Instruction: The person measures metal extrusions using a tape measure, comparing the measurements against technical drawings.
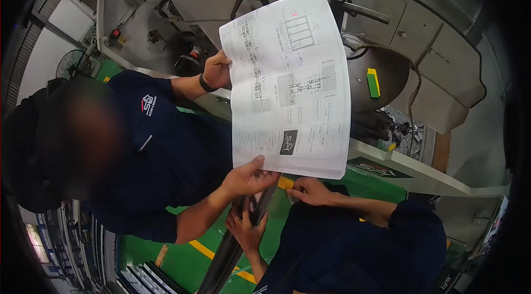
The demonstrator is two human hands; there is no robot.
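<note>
Diagonally across the lower middle of the view lies a long, dark profile [222,263], its long axis running from the bottom edge up and rightward to the lower edge of the printed sheets [290,111]. The left hand [243,231] is on it, gripping it with the fingers spread along and around its sides, so this is the nearer of the person's own two. The right hand [313,190] sits to the right of the profile's upper part, apart from it and close to the person's dark shirt [354,250]; its fingers are curled inward, but whether they pinch anything cannot be told. Above both, the sheets are spread out with line drawings facing the view, held by a co-worker [166,150] on the left: one of that person's hands [218,71] is at the left edge, the other [249,177] at the bottom left corner, just above the left hand. That lower hand and the paper cover the profile's far end, so where it stops is hidden. Neither of the person's own hands appears to touch the paper. Beneath everything is a green floor [177,252] with yellow lines.
</note>
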